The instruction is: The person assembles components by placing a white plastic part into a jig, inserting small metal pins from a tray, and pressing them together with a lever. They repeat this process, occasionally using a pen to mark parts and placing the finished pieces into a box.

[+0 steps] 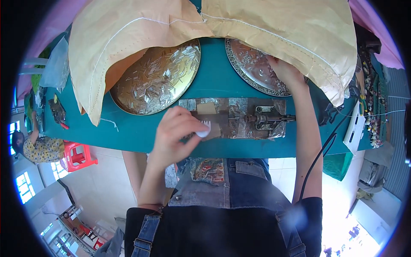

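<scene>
My left hand (176,135) pinches a white toothed piece (203,132), left of a metal clamp (266,117). Farther out, my right hand (286,75) reaches over a round tray (243,62), grip unclear. Brown paper (274,25) overhangs it.

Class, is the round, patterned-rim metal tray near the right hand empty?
Not empty: small shiny pieces lie scattered on the round, patterned-rim metal tray. The right hand and stitched tan paper hide part of it.
</scene>
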Action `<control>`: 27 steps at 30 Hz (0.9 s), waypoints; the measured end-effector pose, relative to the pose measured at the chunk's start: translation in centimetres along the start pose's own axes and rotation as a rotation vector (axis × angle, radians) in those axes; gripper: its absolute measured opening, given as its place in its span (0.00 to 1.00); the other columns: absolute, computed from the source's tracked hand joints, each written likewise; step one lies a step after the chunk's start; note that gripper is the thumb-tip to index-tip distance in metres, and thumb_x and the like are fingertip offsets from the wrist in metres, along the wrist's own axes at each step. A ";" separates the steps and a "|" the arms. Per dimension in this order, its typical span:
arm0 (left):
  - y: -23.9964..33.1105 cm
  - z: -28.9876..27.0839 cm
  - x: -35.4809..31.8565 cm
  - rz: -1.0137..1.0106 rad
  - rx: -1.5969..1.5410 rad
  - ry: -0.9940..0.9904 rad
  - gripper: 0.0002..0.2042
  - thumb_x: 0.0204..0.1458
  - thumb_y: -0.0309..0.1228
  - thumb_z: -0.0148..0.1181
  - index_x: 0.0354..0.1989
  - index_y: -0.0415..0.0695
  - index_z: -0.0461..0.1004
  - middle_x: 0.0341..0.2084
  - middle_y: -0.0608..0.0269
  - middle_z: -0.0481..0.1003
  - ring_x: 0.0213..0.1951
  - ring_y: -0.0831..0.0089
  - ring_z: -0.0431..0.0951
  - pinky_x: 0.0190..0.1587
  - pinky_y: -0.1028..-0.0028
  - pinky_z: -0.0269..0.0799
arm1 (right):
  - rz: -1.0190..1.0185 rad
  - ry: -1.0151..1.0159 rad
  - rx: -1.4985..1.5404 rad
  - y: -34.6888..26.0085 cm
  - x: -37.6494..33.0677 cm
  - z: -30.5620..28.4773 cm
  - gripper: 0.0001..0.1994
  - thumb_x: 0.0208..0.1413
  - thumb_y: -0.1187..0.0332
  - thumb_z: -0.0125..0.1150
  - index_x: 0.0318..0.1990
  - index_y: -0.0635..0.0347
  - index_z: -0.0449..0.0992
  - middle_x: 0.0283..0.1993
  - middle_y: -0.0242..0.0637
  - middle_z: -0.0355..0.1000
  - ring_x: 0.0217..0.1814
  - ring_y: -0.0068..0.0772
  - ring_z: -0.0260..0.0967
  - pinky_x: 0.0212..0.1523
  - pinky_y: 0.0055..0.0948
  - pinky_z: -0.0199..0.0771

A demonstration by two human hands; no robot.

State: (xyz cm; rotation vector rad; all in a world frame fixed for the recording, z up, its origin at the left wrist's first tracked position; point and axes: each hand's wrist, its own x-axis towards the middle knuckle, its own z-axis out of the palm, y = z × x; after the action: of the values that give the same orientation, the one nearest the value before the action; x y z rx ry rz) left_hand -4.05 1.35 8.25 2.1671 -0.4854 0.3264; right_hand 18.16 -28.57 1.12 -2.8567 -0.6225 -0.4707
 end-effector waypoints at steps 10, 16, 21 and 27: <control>-0.7 4.6 -3.1 -0.052 0.315 0.186 0.13 0.34 0.23 0.71 0.31 0.52 0.81 0.47 0.67 0.76 0.50 0.59 0.69 0.52 0.60 0.60 | -0.036 0.071 -0.022 0.9 -0.3 1.2 0.23 0.59 0.46 0.59 0.53 0.50 0.80 0.54 0.41 0.78 0.56 0.51 0.74 0.56 0.48 0.74; -3.1 5.0 -2.8 0.055 0.258 0.246 0.14 0.37 0.26 0.75 0.34 0.49 0.81 0.49 0.61 0.75 0.50 0.55 0.71 0.53 0.61 0.64 | -0.160 0.187 -0.328 1.6 0.1 1.9 0.25 0.59 0.44 0.59 0.56 0.49 0.79 0.58 0.40 0.76 0.57 0.49 0.74 0.55 0.47 0.75; -3.9 3.9 -2.2 0.055 0.131 0.114 0.17 0.40 0.28 0.75 0.41 0.44 0.79 0.39 0.60 0.78 0.43 0.59 0.76 0.50 0.61 0.67 | -0.143 0.271 -0.426 1.2 -0.6 1.3 0.21 0.60 0.48 0.60 0.51 0.50 0.82 0.51 0.40 0.80 0.56 0.47 0.76 0.56 0.45 0.75; -4.5 3.2 -1.7 0.102 0.114 0.033 0.18 0.40 0.26 0.75 0.41 0.44 0.78 0.39 0.61 0.78 0.41 0.60 0.77 0.44 0.64 0.70 | 0.177 0.245 0.316 -2.0 -2.0 -4.1 0.16 0.59 0.55 0.63 0.47 0.56 0.82 0.49 0.39 0.81 0.54 0.48 0.77 0.55 0.41 0.74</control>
State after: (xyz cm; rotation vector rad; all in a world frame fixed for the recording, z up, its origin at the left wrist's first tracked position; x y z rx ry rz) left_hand -3.38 1.60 2.51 2.2472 -0.5728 0.4548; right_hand 14.52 -28.54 4.44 -2.4779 -0.3595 -0.6188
